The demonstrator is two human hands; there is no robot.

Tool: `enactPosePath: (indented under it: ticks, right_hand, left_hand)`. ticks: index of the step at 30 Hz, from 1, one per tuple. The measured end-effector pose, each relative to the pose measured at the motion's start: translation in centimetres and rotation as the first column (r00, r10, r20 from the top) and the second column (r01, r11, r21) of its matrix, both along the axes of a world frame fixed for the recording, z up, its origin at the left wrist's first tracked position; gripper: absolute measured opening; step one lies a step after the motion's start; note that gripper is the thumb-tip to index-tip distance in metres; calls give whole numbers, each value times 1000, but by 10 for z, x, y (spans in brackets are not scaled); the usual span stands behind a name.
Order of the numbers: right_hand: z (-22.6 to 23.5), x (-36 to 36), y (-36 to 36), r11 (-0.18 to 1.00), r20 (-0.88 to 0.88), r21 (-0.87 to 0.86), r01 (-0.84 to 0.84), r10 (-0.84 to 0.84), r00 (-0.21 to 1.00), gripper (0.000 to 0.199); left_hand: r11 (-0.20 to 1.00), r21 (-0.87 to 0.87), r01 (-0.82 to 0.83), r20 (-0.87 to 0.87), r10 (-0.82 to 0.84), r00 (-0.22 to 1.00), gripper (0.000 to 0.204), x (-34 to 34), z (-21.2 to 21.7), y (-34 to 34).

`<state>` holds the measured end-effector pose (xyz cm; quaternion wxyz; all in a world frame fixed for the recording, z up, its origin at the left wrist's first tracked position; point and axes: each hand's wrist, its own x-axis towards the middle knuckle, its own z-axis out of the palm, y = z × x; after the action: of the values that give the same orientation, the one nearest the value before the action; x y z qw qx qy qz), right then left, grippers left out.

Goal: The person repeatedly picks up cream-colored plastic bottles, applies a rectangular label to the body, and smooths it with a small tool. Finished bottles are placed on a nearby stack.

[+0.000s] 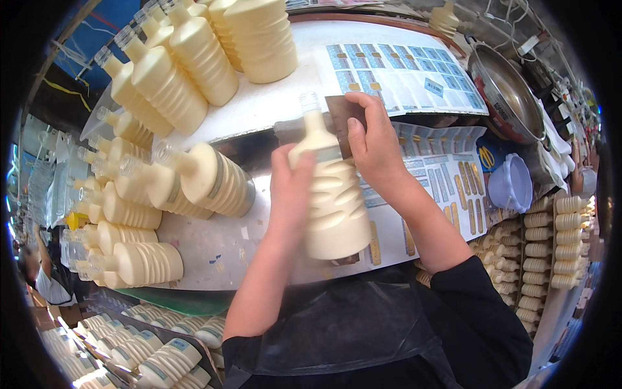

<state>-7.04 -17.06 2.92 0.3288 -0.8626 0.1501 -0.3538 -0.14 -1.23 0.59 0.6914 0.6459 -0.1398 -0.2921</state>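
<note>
Take the ribbed cream bottle (330,194) at the centre as your landmark. Left of it, a row of like bottles (194,178) lies on its sides on the white table (220,249), necks pointing away from your landmark, with more stacked further back. Nudge that row with your left elbow and I judge the round bodies could roll and knock each other toward the edge.

Your left hand (290,188) is clenched round the landmark's left flank, thumb and fingers pressing the ribs just below its shoulder. The bottle stands slightly tilted, clear cap (310,100) uppermost, its base hanging over the near edge of the table. The ribbed wall looks slick, so a loosened clasp there could let it slip down toward your lap (the dark apron (363,330) would catch it, not stop a spill).

Your right hand (374,146) lies against the landmark's upper right side, closed on a dark flat card (342,113) pressed at the neck band. I cannot tell how firmly the fingers pinch it. Press unevenly and I judge the band could crease or sit crooked.

Right of the landmark lie sticker sheets (447,175); beyond them sit a steel bowl (508,94) and a pale plastic cup (512,185). A swinging right forearm could drag those sheets off.
</note>
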Motion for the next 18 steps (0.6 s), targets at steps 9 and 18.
enactPosePath:
  ticks: [9,18]
  right_hand:
    - [-38,-3,-10,995,170,101,0,-17,985,37]
    - [-11,-42,20,982,159,-186,34,-4,987,26]
  left_hand:
    - [984,-177,-22,-58,12,998,38,11,-30,5]
    - [955,-274,-113,-221,52,974,33,6,-26,10]
